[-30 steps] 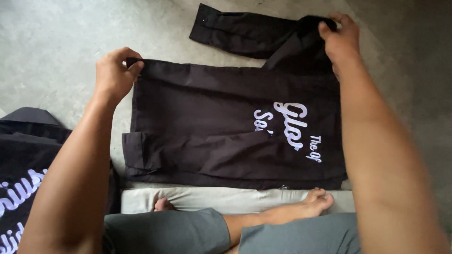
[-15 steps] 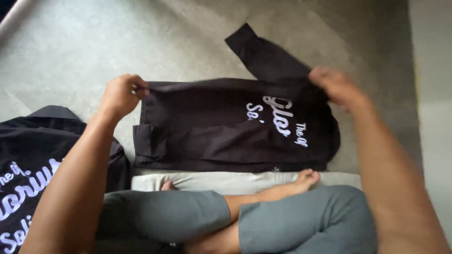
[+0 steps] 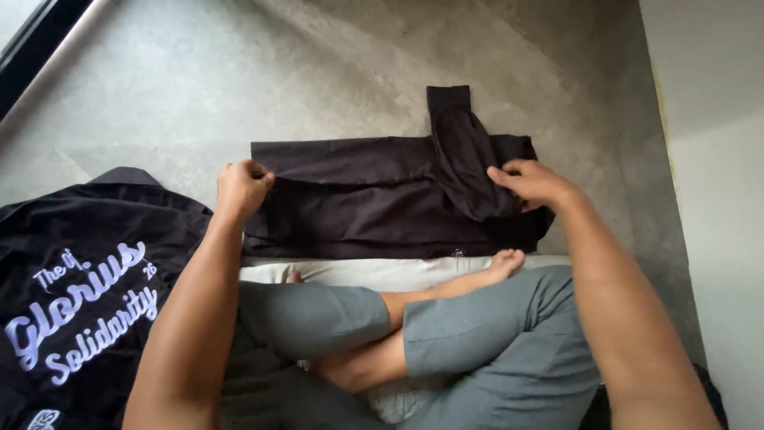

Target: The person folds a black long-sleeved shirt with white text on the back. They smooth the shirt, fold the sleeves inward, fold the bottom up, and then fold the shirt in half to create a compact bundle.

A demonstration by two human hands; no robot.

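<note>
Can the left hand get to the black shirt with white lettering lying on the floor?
Probably yes: the left hand grips the folded dark garment, and the lettered shirt lies just beside that arm, nothing between.

I take this for a plain room in a home or small garment workroom: bare grey concrete floor (image 3: pixel 239 80) beyond my hands, a pale wall (image 3: pixel 716 199) to the right of my right hand (image 3: pixel 532 181). I sit cross-legged on the floor, a dark printed shirt (image 3: pixel 79 295) lying left of my left hand (image 3: pixel 241 185).
</note>
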